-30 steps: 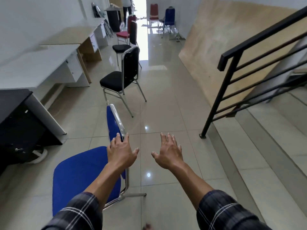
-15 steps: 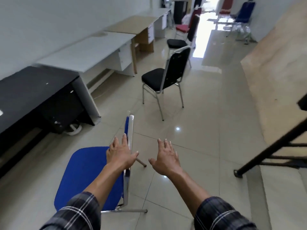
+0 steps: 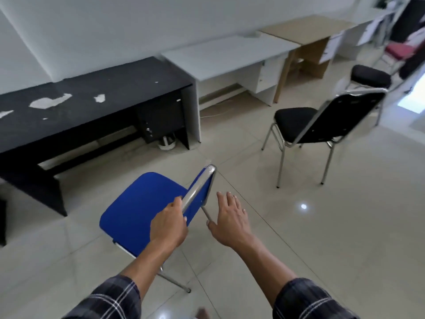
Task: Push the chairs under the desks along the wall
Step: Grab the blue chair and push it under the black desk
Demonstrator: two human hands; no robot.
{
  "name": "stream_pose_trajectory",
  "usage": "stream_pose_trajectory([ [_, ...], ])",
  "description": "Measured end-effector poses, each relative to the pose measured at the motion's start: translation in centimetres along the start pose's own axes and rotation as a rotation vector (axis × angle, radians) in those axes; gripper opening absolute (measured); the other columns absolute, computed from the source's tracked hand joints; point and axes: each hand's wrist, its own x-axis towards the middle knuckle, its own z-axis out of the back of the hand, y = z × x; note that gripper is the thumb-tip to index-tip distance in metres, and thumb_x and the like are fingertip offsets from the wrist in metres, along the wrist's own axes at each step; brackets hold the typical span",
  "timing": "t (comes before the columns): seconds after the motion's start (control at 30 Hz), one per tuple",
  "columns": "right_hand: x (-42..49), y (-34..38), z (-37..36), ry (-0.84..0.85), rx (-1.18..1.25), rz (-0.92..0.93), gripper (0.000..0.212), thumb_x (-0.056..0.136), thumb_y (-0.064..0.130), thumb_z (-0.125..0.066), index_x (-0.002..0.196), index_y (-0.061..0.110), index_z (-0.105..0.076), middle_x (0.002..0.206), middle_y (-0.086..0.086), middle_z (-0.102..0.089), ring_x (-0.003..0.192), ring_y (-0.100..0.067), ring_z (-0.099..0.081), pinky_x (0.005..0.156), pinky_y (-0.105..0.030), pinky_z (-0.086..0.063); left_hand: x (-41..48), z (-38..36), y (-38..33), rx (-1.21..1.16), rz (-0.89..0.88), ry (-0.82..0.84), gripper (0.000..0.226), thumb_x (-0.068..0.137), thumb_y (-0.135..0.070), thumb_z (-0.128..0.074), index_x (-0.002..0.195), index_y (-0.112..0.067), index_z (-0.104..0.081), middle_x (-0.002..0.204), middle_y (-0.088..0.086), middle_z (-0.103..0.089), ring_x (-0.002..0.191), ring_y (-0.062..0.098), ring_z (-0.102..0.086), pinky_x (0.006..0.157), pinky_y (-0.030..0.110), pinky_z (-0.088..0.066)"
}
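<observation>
A blue padded chair (image 3: 138, 208) with a chrome frame stands on the tiled floor in front of a black desk (image 3: 92, 111), its seat facing the desk. My left hand (image 3: 169, 223) is curled around the chrome top rail of its backrest. My right hand (image 3: 230, 218) hovers just right of the backrest, fingers spread, holding nothing. A black chair (image 3: 305, 125) stands further right, out from a white desk (image 3: 225, 54). Another black chair (image 3: 370, 75) sits beyond it near a wooden desk (image 3: 305, 31).
The desks line the white wall from left to right. A red chair (image 3: 400, 50) stands at the far right. A dark box and a white round object (image 3: 166, 142) sit under the black desk's right end. Open tiled floor lies to my right.
My view has swung left towards the desks. My left hand went from resting flat on the blue chair's backrest to gripping its rail. My right hand stays open beside it.
</observation>
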Motion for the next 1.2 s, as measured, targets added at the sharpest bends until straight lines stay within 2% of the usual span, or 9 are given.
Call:
stream_pose_trajectory([
  [0.23, 7.3, 1.0, 1.0, -0.132, 0.028, 0.239, 0.092, 0.085, 0.04, -0.07, 0.156, 0.017, -0.015, 0.165, -0.014, -0.013, 0.152, -0.031, -0.015, 0.121, -0.043, -0.024, 0.9, -1.0, 0.5, 0.013, -0.013, -0.057, 0.051, 0.092, -0.039, -0.058, 0.138, -0.028, -0.038, 0.105, -0.009, -0.064, 0.083, 0.012, -0.063, 0.062, 0.024, -0.049],
  [0.5, 15.1, 0.4, 1.7, 0.148, -0.27, 0.474, 0.078, 0.077, 0.059, -0.068, 0.144, 0.029, -0.043, 0.158, -0.008, -0.03, 0.149, -0.032, -0.017, 0.121, -0.054, -0.02, 0.7, -1.8, 0.7, -0.037, 0.03, -0.231, 0.052, 0.086, -0.061, -0.05, 0.123, -0.026, -0.06, 0.098, -0.014, -0.069, 0.076, 0.01, -0.067, 0.06, 0.02, -0.052],
  [0.63, 18.4, 1.1, 2.4, 0.179, -0.38, 0.717, 0.053, 0.069, 0.062, -0.071, 0.113, 0.03, -0.069, 0.11, 0.006, -0.068, 0.106, -0.02, -0.061, 0.101, -0.036, -0.043, -0.4, -2.3, 0.9, -0.122, 0.133, -0.449, 0.053, 0.085, -0.068, -0.048, 0.102, -0.024, -0.074, 0.089, -0.015, -0.073, 0.072, 0.003, -0.068, 0.058, 0.021, -0.053],
  [0.73, 19.9, 0.5, 2.3, 0.202, -0.299, 0.857, 0.049, 0.069, 0.064, -0.071, 0.105, 0.032, -0.072, 0.099, 0.011, -0.072, 0.094, -0.016, -0.065, 0.083, -0.029, -0.049, -1.4, -3.5, 0.5, -0.258, 0.353, -0.648, 0.058, 0.095, -0.061, -0.035, 0.087, -0.023, -0.077, 0.083, -0.011, -0.075, 0.073, 0.009, -0.07, 0.06, 0.029, -0.056],
  [0.83, 21.7, -0.7, 2.3, 0.241, -0.104, 0.982, 0.069, 0.057, 0.084, -0.063, 0.097, 0.029, -0.074, 0.088, 0.016, -0.073, 0.08, -0.006, -0.066, 0.071, -0.023, -0.05, -1.2, -4.1, -0.8, -0.438, 0.602, -0.813, 0.049, 0.094, -0.047, -0.04, 0.074, -0.019, -0.075, 0.068, -0.01, -0.07, 0.064, 0.004, -0.064, 0.056, 0.03, -0.051],
  [0.93, 22.8, -1.4, 2.1, 0.296, 0.149, 0.915, 0.057, 0.071, 0.084, -0.055, 0.072, 0.029, -0.071, 0.065, 0.018, -0.066, 0.063, -0.005, -0.061, 0.058, -0.023, -0.045, -0.6, -4.5, -1.5, -0.49, 0.737, -0.907, 0.046, 0.091, -0.044, -0.042, 0.073, -0.018, -0.075, 0.063, -0.01, -0.067, 0.064, 0.004, -0.063, 0.053, 0.02, -0.045],
  [1.0, 23.2, -1.5, 1.3, 0.269, 0.334, 0.786, 0.073, 0.085, 0.081, -0.041, 0.056, 0.017, -0.06, 0.051, 0.001, -0.058, 0.054, -0.017, -0.06, 0.05, -0.034, -0.043, -0.2, -5.3, -1.7, -0.551, 0.84, -0.979, 0.047, 0.091, -0.044, -0.043, 0.074, -0.016, -0.076, 0.064, -0.005, -0.068, 0.064, 0.008, -0.063, 0.058, 0.032, -0.051],
  [1.1, 22.9, -1.6, 0.3, 0.203, 0.453, 0.64, 0.089, 0.088, 0.082, -0.033, 0.061, 0.002, -0.064, 0.05, -0.014, -0.056, 0.051, -0.033, -0.052, 0.051, -0.044, -0.045, 0.1, -6.0, -2.0, -0.611, 0.954, -1.074, 0.049, 0.09, -0.044, -0.042, 0.074, -0.012, -0.076, 0.064, 0.001, -0.068, 0.064, 0.017, -0.064, 0.062, 0.042, -0.053],
  [1.2, 22.8, -1.3, -0.1, 0.149, 0.487, 0.601, 0.079, 0.09, 0.072, -0.04, 0.054, 0.003, -0.056, 0.051, -0.014, -0.059, 0.049, -0.032, -0.052, 0.048, -0.043, -0.044, 0.5, -6.1, -2.0, -0.602, 0.964, -1.085, 0.049, 0.091, -0.042, -0.042, 0.071, -0.011, -0.075, 0.06, 0.005, -0.066, 0.059, 0.022, -0.063, 0.058, 0.046, -0.053],
])
